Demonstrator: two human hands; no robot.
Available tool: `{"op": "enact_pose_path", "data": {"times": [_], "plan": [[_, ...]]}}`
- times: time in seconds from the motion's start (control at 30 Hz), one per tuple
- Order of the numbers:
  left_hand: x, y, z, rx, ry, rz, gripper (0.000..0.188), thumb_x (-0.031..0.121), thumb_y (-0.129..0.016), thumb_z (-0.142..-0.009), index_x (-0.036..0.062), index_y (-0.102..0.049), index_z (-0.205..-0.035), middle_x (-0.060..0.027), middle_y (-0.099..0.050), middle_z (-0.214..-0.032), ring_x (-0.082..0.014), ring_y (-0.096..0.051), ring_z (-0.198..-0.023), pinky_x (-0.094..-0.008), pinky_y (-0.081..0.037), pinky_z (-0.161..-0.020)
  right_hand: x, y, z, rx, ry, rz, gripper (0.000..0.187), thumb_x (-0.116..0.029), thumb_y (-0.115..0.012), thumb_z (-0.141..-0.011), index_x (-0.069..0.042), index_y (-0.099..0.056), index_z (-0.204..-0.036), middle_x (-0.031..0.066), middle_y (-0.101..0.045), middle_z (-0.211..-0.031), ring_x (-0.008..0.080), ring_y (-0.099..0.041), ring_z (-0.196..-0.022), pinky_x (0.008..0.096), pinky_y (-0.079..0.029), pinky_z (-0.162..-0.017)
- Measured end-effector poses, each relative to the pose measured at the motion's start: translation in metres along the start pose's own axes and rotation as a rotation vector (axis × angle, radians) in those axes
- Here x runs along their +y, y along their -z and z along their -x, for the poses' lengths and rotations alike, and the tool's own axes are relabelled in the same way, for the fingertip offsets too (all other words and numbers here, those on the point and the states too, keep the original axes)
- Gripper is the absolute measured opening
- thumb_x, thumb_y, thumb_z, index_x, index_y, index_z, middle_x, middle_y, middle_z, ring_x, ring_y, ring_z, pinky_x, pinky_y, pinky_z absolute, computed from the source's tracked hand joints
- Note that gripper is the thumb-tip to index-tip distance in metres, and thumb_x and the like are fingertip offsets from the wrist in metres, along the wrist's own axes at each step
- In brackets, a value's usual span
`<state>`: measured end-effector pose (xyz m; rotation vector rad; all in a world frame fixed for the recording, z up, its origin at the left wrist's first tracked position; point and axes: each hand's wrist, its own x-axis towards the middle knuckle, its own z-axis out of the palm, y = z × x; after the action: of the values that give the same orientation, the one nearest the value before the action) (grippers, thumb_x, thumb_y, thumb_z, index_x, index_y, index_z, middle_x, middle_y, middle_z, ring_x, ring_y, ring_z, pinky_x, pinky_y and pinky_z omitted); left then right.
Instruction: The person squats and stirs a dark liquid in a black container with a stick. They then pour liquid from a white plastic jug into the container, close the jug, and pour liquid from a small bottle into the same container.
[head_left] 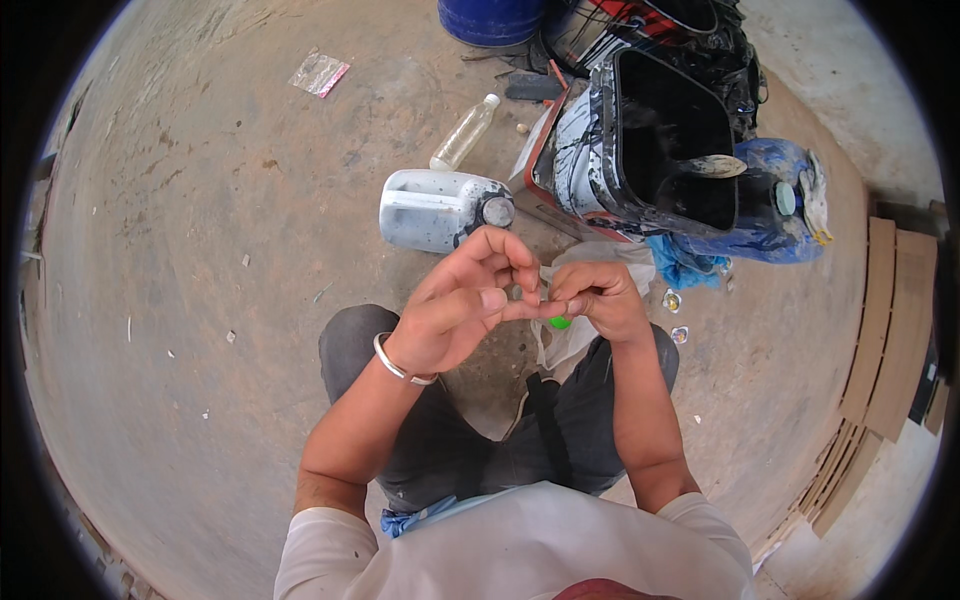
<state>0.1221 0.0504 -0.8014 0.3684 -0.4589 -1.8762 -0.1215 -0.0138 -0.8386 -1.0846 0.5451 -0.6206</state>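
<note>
My left hand (462,302), with a white bangle (396,365) on its wrist, is held out over my knees. Its fingers are loosely bent and apart, and one stretches across to my right hand (603,297). The thumb and fingers of the right hand are pinched together at that fingertip. Whatever lies in the pinch, if anything, is too small to make out. Just below the fingertips shows a bright green thing (559,322), its kind unclear. A white translucent plastic bag (570,348) lies under the hands, partly hidden by them.
Beyond my hands, a stained white jug (425,210) and a clear bottle (466,132) lie on the floor. To the right stand a paint-smeared black bucket (601,150) and a large blue plastic bottle (765,215). A blue drum (490,20) is farther back. Cardboard (885,330) leans at the right.
</note>
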Motion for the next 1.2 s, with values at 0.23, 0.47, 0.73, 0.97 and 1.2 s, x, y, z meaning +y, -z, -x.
{"op": "enact_pose_path", "data": {"times": [0.23,0.47,0.73,0.97,1.2], "plan": [[0.002,-0.001,0.004,0.036,-0.004,-0.024,0.048,0.017,-0.063,-0.084,-0.0004,-0.047,-0.125,-0.0136,-0.052,-0.115,-0.0244,-0.056,-0.111,-0.0577,-0.048,-0.106,0.008,-0.006,0.0,0.015,-0.042,-0.14,0.016,-0.011,-0.08,-0.087,0.0,-0.074,-0.096,0.006,-0.071,-0.09,0.0116,-0.064,-0.073,0.025,-0.049,-0.061],[0.003,-0.001,0.006,0.022,-0.036,-0.109,0.045,0.012,-0.063,-0.085,0.0007,-0.047,-0.126,-0.0094,-0.053,-0.114,-0.0197,-0.054,-0.109,-0.0422,-0.048,-0.102,0.017,-0.011,-0.001,0.045,-0.045,-0.255,0.018,-0.015,-0.08,-0.09,-0.001,-0.073,-0.097,0.0084,-0.072,-0.089,0.0141,-0.066,-0.072,0.0252,-0.046,-0.055],[-0.003,0.003,0.004,0.002,-0.08,-0.263,0.049,0.015,-0.065,-0.086,-0.0009,-0.045,-0.128,-0.0115,-0.052,-0.116,-0.0213,-0.055,-0.112,-0.0486,-0.047,-0.108,0.022,-0.012,-0.003,0.072,-0.063,-0.343,0.019,-0.017,-0.08,-0.09,-0.002,-0.072,-0.097,0.0103,-0.073,-0.089,0.0141,-0.066,-0.071,0.0245,-0.044,-0.053],[-0.003,0.015,0.002,0.011,-0.08,-0.35,0.048,0.015,-0.065,-0.088,-0.0004,-0.046,-0.129,-0.0095,-0.053,-0.116,-0.0186,-0.054,-0.11,-0.0438,-0.046,-0.106,0.02,-0.006,-0.009,0.081,-0.168,-0.303,0.015,-0.012,-0.078,-0.091,0.0,-0.073,-0.098,0.0109,-0.074,-0.089,0.0124,-0.064,-0.07,0.0246,-0.045,-0.055],[0.0,0.018,0.002,0.065,-0.091,-0.405,0.043,0.012,-0.064,-0.088,0.0013,-0.05,-0.128,-0.0065,-0.054,-0.115,-0.0169,-0.055,-0.108,-0.0355,-0.045,-0.096,0.016,-0.01,-0.015,0.113,-0.199,-0.129,0.018,-0.012,-0.078,-0.089,0.002,-0.074,-0.099,0.0105,-0.073,-0.09,0.0125,-0.063,-0.072,0.0257,-0.049,-0.062]]}}
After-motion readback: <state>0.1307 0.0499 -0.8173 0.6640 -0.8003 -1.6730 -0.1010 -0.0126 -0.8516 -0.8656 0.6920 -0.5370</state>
